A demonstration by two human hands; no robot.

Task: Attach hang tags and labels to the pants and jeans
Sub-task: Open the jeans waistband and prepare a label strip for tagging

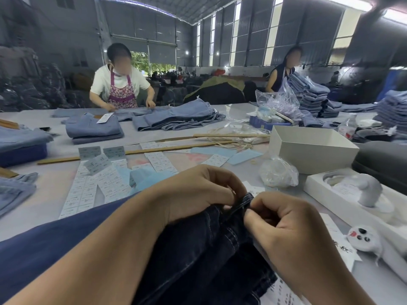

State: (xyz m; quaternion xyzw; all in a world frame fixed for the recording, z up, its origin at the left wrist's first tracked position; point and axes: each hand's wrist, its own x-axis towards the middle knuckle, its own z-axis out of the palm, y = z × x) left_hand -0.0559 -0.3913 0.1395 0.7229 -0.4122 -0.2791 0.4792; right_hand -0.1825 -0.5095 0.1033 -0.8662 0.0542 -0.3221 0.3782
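Both hands meet at the frame's centre over dark jeans (198, 249). The left hand (198, 192) and right hand (284, 219) each pinch the raised fold of denim with curled fingers (248, 216). A white tag (253, 190) peeks out just behind the fold. Label sheets (88, 190) lie on the tabletop (44, 208) at ten o'clock, a white box (312, 148) at two o'clock. Two people stand at twelve o'clock among folded light jeans (176, 115).
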